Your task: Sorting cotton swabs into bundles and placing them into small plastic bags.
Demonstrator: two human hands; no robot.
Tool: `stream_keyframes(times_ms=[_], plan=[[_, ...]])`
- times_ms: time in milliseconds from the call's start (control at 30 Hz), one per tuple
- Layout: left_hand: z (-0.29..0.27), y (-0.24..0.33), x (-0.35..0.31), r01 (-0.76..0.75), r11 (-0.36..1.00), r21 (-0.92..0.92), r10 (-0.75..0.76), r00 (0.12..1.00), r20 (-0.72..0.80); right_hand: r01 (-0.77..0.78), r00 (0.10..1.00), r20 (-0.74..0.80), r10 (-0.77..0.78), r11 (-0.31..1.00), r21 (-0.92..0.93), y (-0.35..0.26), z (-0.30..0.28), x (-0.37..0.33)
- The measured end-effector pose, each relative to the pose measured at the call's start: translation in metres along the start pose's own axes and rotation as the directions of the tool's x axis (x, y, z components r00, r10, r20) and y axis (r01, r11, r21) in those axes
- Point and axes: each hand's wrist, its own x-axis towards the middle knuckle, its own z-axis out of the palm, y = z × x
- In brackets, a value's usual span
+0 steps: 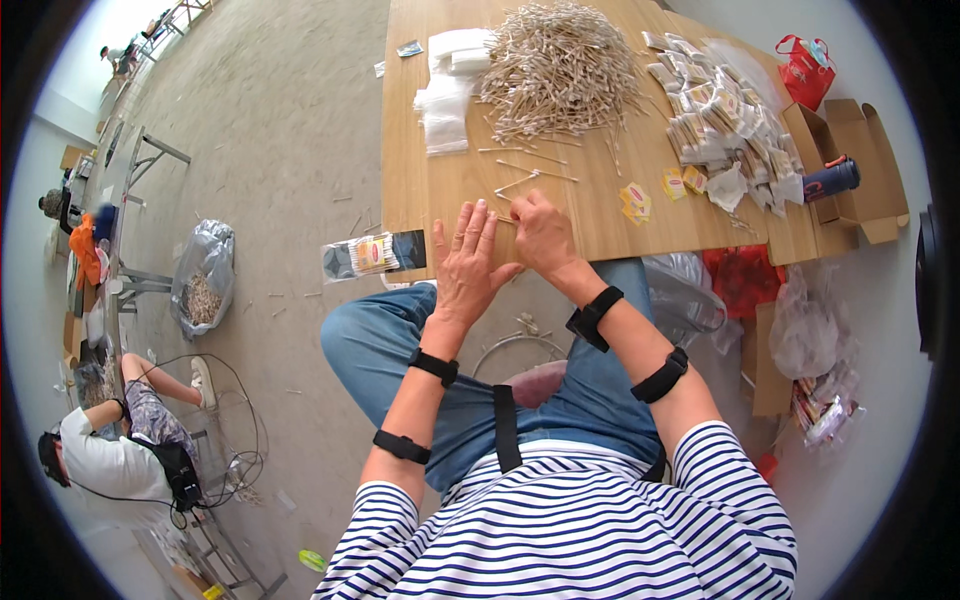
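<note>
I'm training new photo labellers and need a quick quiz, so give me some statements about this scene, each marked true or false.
1. A large pile of cotton swabs lies on the table. True.
2. The left hand is clenched into a fist. False: the left hand has its fingers stretched out.
3. The right hand has curled fingers. True.
4. The heap of packets is left of the pile. False: the heap of packets is to its right.
5. The handled bag at the upper right is green. False: it is a red bag.
</note>
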Motion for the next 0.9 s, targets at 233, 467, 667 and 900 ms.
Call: stream_keyframes(times_ms=[233, 467, 667, 900], plan=[[0.001, 0.000, 0.003, -0.132, 0.991, -0.005, 0.131, 0.986, 0.106, -0.008, 1.000, -0.002, 0.008, 0.999, -0.042, 0.004, -0.010, 0.003], [0.011, 0.003, 0.005, -0.114, 0.993, 0.043, 0.108, 0.988, 0.112, 0.067, 0.997, 0.040, -0.064, 0.995, -0.080, 0.027, -0.009, 0.022], [0.012, 0.001, 0.003, -0.095, 0.995, 0.039, 0.091, 0.990, 0.106, -0.019, 0.998, -0.061, 0.014, 0.996, -0.090, 0.016, -0.012, 0.046], [0.010, 0.003, 0.005, -0.097, 0.995, 0.030, 0.094, 0.991, 0.100, 0.049, 0.999, -0.007, -0.050, 0.989, -0.138, 0.023, -0.006, 0.036]])
